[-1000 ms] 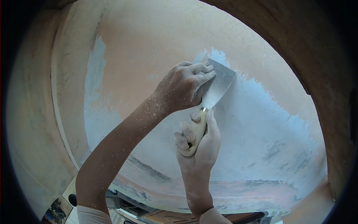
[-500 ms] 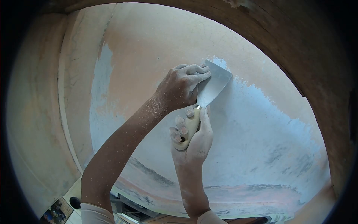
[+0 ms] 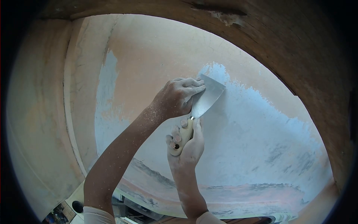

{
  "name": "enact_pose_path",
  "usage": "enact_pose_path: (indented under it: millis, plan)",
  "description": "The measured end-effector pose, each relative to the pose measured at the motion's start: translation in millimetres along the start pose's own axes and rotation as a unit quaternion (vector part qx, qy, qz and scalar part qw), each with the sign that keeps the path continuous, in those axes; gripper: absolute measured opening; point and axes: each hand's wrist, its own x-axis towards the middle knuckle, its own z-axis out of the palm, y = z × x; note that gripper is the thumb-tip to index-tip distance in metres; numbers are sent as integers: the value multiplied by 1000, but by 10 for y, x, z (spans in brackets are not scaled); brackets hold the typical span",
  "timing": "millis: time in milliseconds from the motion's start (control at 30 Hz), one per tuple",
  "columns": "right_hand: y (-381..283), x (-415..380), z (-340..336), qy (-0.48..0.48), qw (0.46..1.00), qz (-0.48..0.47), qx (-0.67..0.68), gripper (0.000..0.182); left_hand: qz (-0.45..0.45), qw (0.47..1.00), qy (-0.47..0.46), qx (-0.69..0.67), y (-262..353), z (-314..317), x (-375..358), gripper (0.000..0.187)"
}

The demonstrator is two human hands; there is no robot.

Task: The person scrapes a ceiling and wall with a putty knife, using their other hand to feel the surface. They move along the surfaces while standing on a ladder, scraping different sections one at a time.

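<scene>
A wide putty knife (image 3: 208, 98) with a pale handle lies against a curved surface (image 3: 246, 127) of pinkish tan and pale blue patches. Wrapped round the handle, my right hand (image 3: 188, 143) is closed, with its thumb along the side near the metal neck. My left hand (image 3: 182, 95) pinches the left edge of the blade, fingers bent over it. White dust coats both hands and speckles the left forearm. The blade's far edge meets the pale blue area close to its ragged upper border. Just beyond that edge shows a brighter blue patch (image 3: 216, 71).
A thick brown curved rim (image 3: 283, 48) arches over the top and right side. On the left, a seam (image 3: 68, 108) runs down beside a tan wall (image 3: 41, 112). Dark, cluttered objects (image 3: 134, 212) sit below the surface's lower edge, beside a round black opening (image 3: 77, 206).
Both hands and the putty knife have moved down and left across the surface. More of the bright blue patch shows above the blade. The view has shifted slightly.
</scene>
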Motion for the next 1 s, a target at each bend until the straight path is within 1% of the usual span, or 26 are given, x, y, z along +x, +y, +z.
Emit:
enact_pose_path:
  millis: [33, 100, 167, 200, 233, 300, 367, 467, 533, 567, 600, 667, 700, 733, 767, 833, 933, 1000]
  plan:
    - [-58, 60, 41, -11, 1000, -1, -4, 12, -14, 1000, 10, -5, -11, 15, 87, 27]
    - [-31, -7, 64, 15, 1000, -1, 10, 12, -38, 999, 20, -9, 13, 37, 99, 26]
    - [13, -108, -5, 36, 999, 8, 2, 13, 0, 1000, 21, 9, 63, 99, -46, 25]
    - [-9, -65, -12, 19, 1000, 5, -7, 12, 26, 999, 20, 24, 44, 99, -67, 24]
    - [-61, -33, -35, 7, 1000, 3, -14, 12, 8, 1000, 17, -9, 38, 94, -28, 24]
    - [-170, 52, -6, -12, 1000, -1, -18, 13, -9, 999, 41, -7, 28, 109, 119, 25]
    - [-134, 24, -18, -7, 1000, -5, -11, 13, -20, 998, 62, -13, 37, 144, 131, 25]
    - [-74, -55, -103, 9, 1000, 2, -22, 13, 24, 998, 49, 26, 102, 163, -68, 24]
    - [-139, 13, -133, 2, 999, 3, -35, 13, 6, 998, 54, 18, 73, 143, 33, 24]
    - [-203, 126, -104, -29, 998, -9, -48, 14, -9, 998, 59, 14, 33, 126, 162, 24]
    - [-222, 142, -80, -35, 999, -3, -40, 13, -26, 998, 64, 9, 12, 129, 233, 24]
    - [-242, 124, -41, -45, 999, 10, -21, 13, -16, 998, 54, 18, 27, 157, 169, 24]
    - [-179, 19, -94, 6, 1000, 19, -17, 12, -3, 999, 44, 12, 70, 155, 45, 24]
    - [-125, -74, -188, 12, 999, 24, -26, 12, 11, 999, 33, 7, 126, 150, -90, 24]
    - [-84, -145, -217, 16, 999, 29, -35, 12, 9, 999, 15, 41, 202, 130, -204, 26]
    - [-92, -126, -283, 21, 998, 44, -37, 13, 14, 998, 32, 48, 121, 144, -178, 28]
    - [-285, 72, -196, -41, 998, 46, -20, 13, -6, 998, 32, 53, 98, 137, 2, 32]
    - [-222, -14, -199, -8, 999, 38, -28, 13, -16, 998, 21, 51, 137, 137, -18, 32]
